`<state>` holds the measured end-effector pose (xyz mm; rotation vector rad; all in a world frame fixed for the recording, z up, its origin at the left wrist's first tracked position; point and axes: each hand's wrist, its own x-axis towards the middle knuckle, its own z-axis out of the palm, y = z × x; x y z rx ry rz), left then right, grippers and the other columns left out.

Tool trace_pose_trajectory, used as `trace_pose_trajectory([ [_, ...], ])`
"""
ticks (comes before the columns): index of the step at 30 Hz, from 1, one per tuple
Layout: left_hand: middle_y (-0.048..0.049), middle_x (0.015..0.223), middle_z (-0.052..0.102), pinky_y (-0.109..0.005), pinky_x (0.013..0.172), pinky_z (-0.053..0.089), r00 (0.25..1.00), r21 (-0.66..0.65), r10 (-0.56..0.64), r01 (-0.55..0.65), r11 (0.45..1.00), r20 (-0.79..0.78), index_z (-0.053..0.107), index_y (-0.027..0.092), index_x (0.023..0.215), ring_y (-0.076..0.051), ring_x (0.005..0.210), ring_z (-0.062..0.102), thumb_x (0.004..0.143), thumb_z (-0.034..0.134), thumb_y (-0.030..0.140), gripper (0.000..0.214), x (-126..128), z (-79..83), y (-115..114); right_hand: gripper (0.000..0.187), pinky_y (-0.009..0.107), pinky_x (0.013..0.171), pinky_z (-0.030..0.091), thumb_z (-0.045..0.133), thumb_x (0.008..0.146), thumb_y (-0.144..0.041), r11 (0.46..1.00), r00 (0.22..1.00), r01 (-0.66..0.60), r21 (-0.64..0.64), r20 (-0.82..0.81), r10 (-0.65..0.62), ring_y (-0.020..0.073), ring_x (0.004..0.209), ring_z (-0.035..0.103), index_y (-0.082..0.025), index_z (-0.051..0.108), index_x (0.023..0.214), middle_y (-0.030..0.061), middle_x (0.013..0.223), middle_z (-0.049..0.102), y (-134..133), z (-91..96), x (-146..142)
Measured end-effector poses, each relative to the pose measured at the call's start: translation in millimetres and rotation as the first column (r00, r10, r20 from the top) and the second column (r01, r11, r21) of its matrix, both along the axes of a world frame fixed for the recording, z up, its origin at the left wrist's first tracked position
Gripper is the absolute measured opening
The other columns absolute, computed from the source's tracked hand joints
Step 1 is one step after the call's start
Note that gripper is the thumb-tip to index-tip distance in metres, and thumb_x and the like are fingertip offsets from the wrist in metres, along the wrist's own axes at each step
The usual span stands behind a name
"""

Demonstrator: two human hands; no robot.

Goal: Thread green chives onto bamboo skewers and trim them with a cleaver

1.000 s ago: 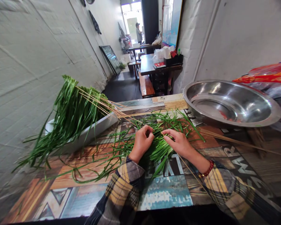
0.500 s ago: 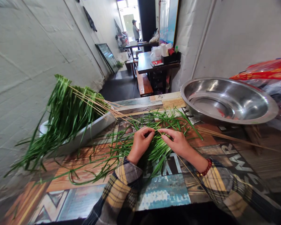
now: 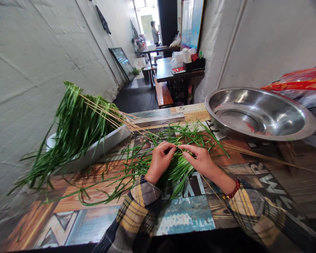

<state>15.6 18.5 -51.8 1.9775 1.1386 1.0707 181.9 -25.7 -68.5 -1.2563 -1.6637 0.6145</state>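
Observation:
My left hand [image 3: 161, 162] is closed in a pinch over a loose spread of garlic chives [image 3: 183, 167], its fingertips apparently on chive ends; they are too small to make out fully. Facing it, my right hand [image 3: 200, 161] pinches a thin bamboo skewer [image 3: 209, 184], which slants down under the palm toward my right sleeve. The fingertips of both hands nearly meet. To the left, skewered garlic chives [image 3: 79, 119] hang in a thick row over a white tray [image 3: 105, 147]. Their bare skewer ends [image 3: 113, 114] point right, toward my left hand.
A steel basin [image 3: 260, 114] stands at the right, with several bamboo skewers [image 3: 250, 153] on the patterned table [image 3: 185, 214] before it. Behind it lie red and clear plastic bags [image 3: 300, 80]. Farther back are a dark table [image 3: 165, 68], a bench [image 3: 163, 93] and a person [image 3: 155, 33].
The view has shifted slightly, moving the whole scene a little right. Both hands keep nearly the same pinching pose, with only small finger movement.

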Motion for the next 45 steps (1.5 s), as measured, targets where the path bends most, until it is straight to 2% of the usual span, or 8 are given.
trace_pose_trajectory([
  [5, -0.0023, 0.071, 0.065, -0.025, 0.064, 0.042, 0.999, 0.001, 0.028, -0.028, 1.000, 0.016, 0.067, 0.017, 0.075, -0.014, 0.068, 0.057, 0.080, 0.059, 0.020, 0.010, 0.6, -1.4, 0.2, 0.029, 0.034, 0.090, 0.052, 0.053, 0.084, -0.020, 1.000, 1.000, -0.009, -0.008, 0.000, 0.009, 0.0189, 0.098, 0.068, -0.023, 0.069, 0.108, 0.0036, 0.106, 0.073, -0.7, 1.5, -0.3],
  [37, -0.0009, 0.072, 0.061, -0.023, 0.064, 0.041, 0.999, 0.125, -0.048, 0.050, 0.991, -0.019, 0.067, 0.018, 0.077, -0.012, 0.069, 0.056, 0.081, 0.057, 0.015, 0.011, -0.1, 0.1, -1.8, 0.030, 0.033, 0.092, 0.051, 0.052, 0.083, -0.021, 1.000, 1.000, -0.021, -0.006, 0.001, 0.021, 0.0188, 0.100, 0.067, -0.023, 0.069, 0.108, 0.0033, 0.108, 0.072, 0.5, -1.6, 0.0],
  [40, -0.0010, 0.072, 0.060, -0.023, 0.064, 0.041, 0.998, 0.132, -0.062, 0.065, 0.989, -0.027, 0.067, 0.018, 0.077, -0.012, 0.069, 0.056, 0.081, 0.057, 0.014, 0.012, 0.6, 0.5, -2.2, 0.028, 0.032, 0.087, 0.052, 0.052, 0.083, -0.021, 1.000, 1.000, 0.006, -0.016, 0.028, -0.006, 0.0182, 0.094, 0.068, -0.022, 0.069, 0.105, 0.0034, 0.104, 0.073, 1.2, -2.5, 0.1],
  [45, -0.0012, 0.073, 0.061, -0.023, 0.064, 0.041, 0.997, 0.109, -0.072, 0.074, 0.991, -0.020, 0.067, 0.019, 0.078, -0.012, 0.070, 0.056, 0.081, 0.057, 0.014, 0.012, 2.1, 0.9, -3.4, 0.025, 0.027, 0.070, 0.051, 0.053, 0.081, -0.024, 0.998, 0.994, 0.062, -0.027, 0.091, -0.060, 0.0156, 0.074, 0.064, -0.021, 0.069, 0.101, 0.0018, 0.085, 0.072, 2.1, -2.7, 0.0],
])
